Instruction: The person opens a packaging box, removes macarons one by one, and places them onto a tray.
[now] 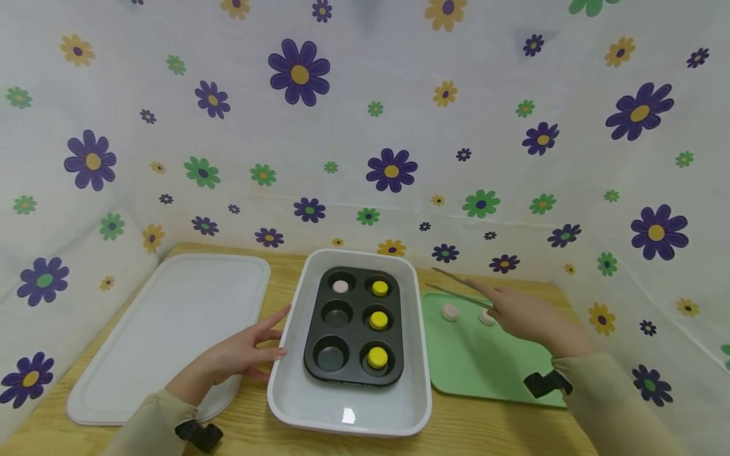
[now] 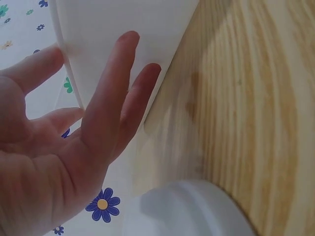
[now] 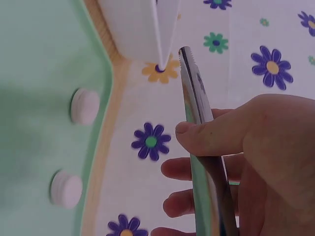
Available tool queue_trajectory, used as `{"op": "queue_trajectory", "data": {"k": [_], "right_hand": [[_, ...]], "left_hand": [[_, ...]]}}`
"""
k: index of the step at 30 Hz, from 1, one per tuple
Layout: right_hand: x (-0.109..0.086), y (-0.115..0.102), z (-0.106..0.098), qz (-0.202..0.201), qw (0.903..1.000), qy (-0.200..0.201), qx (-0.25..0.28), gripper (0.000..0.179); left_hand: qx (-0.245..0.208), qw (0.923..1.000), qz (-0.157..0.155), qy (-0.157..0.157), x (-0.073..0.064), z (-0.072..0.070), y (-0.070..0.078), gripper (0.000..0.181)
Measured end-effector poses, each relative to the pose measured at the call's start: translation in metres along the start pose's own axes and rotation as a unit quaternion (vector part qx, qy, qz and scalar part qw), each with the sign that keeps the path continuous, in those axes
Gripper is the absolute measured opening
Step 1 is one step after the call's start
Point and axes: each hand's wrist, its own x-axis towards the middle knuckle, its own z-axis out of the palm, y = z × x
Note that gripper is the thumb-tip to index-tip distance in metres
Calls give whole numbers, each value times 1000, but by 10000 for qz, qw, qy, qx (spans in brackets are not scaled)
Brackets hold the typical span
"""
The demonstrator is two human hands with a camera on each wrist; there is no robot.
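Metal tongs [image 3: 209, 182] are gripped in my right hand [image 1: 527, 320], thumb on one arm. In the head view their tips are spread apart with nothing between them, over the far left of a green tray [image 1: 473, 361]. Two pale pink macarons [image 1: 450, 311] lie on that tray. My left hand [image 1: 245, 354] touches the left side of a white basin [image 1: 349, 415], fingers spread along its outer wall. Inside the basin sits a dark muffin pan [image 1: 355, 339]. Its right column holds three yellow macarons [image 1: 378, 321]; a pale pink macaron [image 1: 340, 287] sits in the far left cup.
A white tray [image 1: 171, 329] lies on the wooden table [image 1: 251, 411] at the left. Flower-printed sheeting [image 1: 342, 126] hangs at the back and both sides, close behind the basin and trays.
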Motion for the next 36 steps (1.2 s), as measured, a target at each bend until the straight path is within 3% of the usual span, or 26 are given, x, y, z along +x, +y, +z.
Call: {"op": "queue_trajectory", "data": {"k": [9,15,25,36], "right_hand": [[26,-31,-3,-263,9991,117,-312,68],[41,-48,-1,-75,9997,-89,-217,63],[62,-68,5,-499,9979,-28,-419,66],[97,-92,6,-711,9950,-430,-549,64]], "left_hand": [[16,10000,97,-9,1,1,-2,87],[5,10000,86,6,2,2,-3,88],[14,9999,136,55,0,3,-3,87],[-20,9998,178,58,-2,2,-1,87]]}}
